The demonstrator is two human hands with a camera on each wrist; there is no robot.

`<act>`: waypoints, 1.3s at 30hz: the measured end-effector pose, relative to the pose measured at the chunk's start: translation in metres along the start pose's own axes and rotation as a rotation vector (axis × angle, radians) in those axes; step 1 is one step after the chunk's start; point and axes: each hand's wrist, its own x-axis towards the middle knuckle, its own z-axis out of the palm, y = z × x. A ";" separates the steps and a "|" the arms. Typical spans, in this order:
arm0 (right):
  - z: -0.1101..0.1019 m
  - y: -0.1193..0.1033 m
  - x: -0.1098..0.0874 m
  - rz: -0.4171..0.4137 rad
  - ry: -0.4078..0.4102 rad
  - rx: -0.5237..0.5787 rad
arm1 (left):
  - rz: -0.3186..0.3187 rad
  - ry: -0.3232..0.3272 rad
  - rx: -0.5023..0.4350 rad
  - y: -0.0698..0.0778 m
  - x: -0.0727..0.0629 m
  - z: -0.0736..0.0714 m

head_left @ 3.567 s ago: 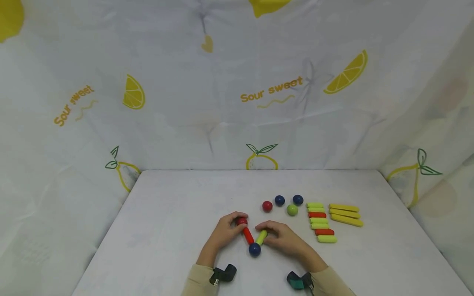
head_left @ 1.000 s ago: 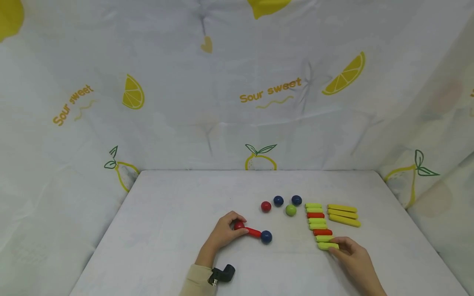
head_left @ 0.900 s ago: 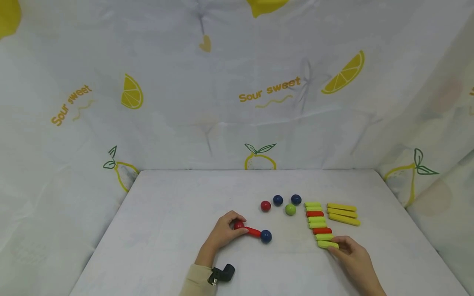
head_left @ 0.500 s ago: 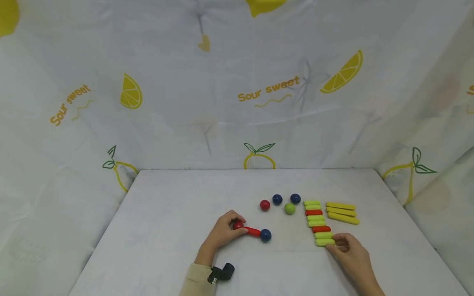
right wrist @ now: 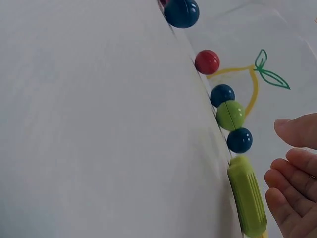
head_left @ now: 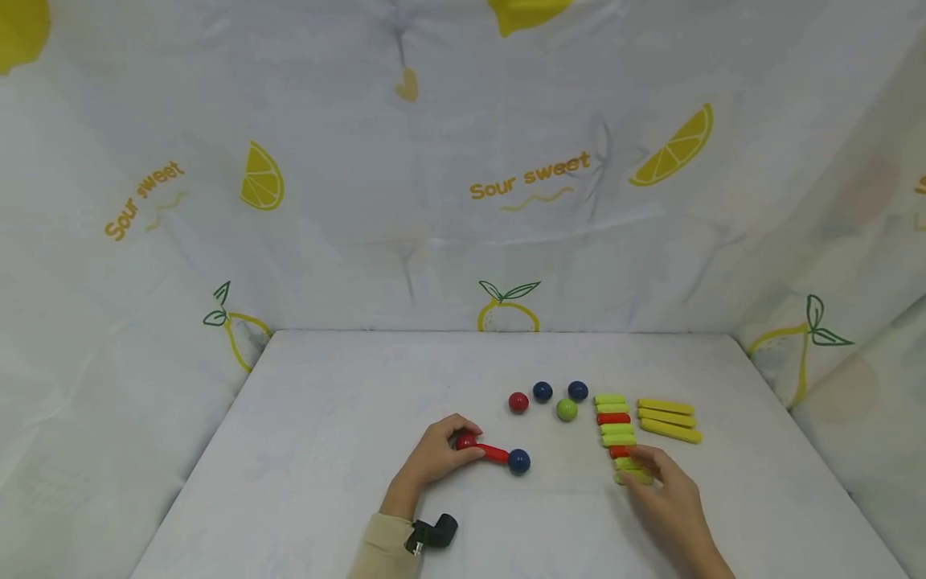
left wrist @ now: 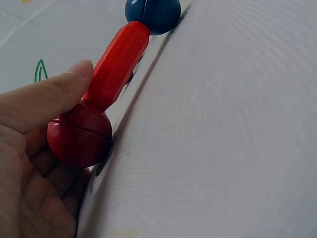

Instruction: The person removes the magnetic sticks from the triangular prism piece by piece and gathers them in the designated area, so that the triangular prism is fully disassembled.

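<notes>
My left hand grips a red ball on the table. A short red rod joins that ball to a dark blue ball, the three forming a dumbbell shape. Over the near end of a column of short rods, my right hand hovers with thumb and fingers apart and nothing held. A lime-green rod lies close by it in the right wrist view. The column mixes lime-green rods with two red rods, including this upper red rod; the fingers partly cover the nearest ones.
Behind the dumbbell shape lie a loose red ball, two dark blue balls and a green ball. Three long yellow rods sit right of the column. A white curtain with lemon prints hangs behind the white table.
The lime-green rod, earlier pulled from the blue ball, now lies at the column's near end. My right hand has let it go and shifted up and left. The left hand keeps its grip.
</notes>
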 end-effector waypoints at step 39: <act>0.097 -0.054 0.030 -0.316 -0.398 0.333 | -0.014 -0.045 0.027 -0.001 0.001 0.004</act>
